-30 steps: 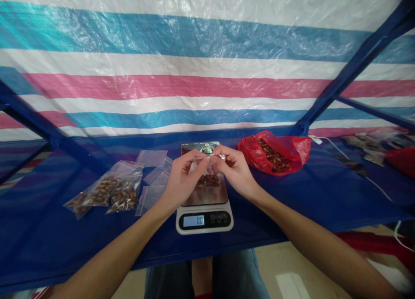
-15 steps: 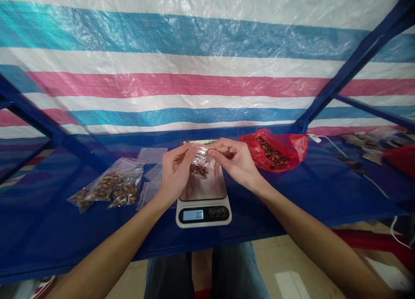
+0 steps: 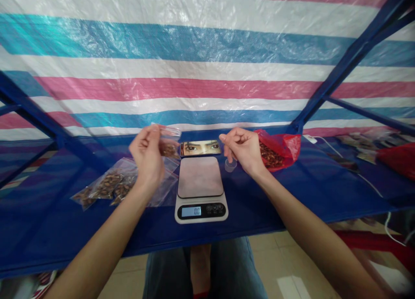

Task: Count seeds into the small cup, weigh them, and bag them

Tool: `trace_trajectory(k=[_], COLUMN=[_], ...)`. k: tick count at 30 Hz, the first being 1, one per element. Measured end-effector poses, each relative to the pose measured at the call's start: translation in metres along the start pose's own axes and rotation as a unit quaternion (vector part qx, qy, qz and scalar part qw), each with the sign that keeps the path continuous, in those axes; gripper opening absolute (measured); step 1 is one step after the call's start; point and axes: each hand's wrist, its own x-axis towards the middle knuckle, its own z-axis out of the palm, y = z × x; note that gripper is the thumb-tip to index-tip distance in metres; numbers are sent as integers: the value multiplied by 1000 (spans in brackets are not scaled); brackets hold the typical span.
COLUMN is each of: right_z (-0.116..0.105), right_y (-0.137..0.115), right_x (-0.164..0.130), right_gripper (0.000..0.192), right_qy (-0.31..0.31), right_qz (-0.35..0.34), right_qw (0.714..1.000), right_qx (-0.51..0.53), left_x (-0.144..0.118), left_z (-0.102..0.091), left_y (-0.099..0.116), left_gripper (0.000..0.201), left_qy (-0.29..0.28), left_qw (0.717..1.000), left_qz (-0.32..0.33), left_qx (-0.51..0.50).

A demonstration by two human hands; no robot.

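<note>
My left hand (image 3: 147, 154) is closed on the top edge of a clear zip bag (image 3: 170, 139), lifted left of the scale. Some brown, nut-like pieces (image 3: 168, 150) sit in the bottom of that bag. My right hand (image 3: 243, 149) is apart from the bag, with its fingers loosely bent and nothing visible in them. Just below its fingertips is a small clear cup (image 3: 231, 165); whether they touch it I cannot tell. Between the hands, the kitchen scale (image 3: 200, 178) has a bare plate and reads 0.0.
Filled zip bags (image 3: 108, 184) lie on the left, beside flat clear bags (image 3: 165, 188) partly under my left arm. At the right, a red plastic bag (image 3: 290, 149) holds more brown pieces. A phone (image 3: 201, 147) lies behind the scale. Blue frame posts (image 3: 324, 89) stand either side.
Both hands have parted from over the scale. The left carried the zip bag up and left; the right let go of it and moved right. The scale plate, phone and cup now show.
</note>
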Motion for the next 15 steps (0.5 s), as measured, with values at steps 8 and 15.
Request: trace_trajectory(k=[8,15], right_z=[-89,-141], right_y=[-8,10], right_x=[36,34], right_gripper=[42,13], right_qy=[92,-101], right_qz=[-38,174], right_qw=[979,755], right_qx=[-175,-624], left_x=[42,60], left_z=[-118,-161], left_y=[22,-4], left_gripper=[12,50], left_qy=[36,-102], left_qw=[943,760], left_qz=[35,106], left_qx=[330,633])
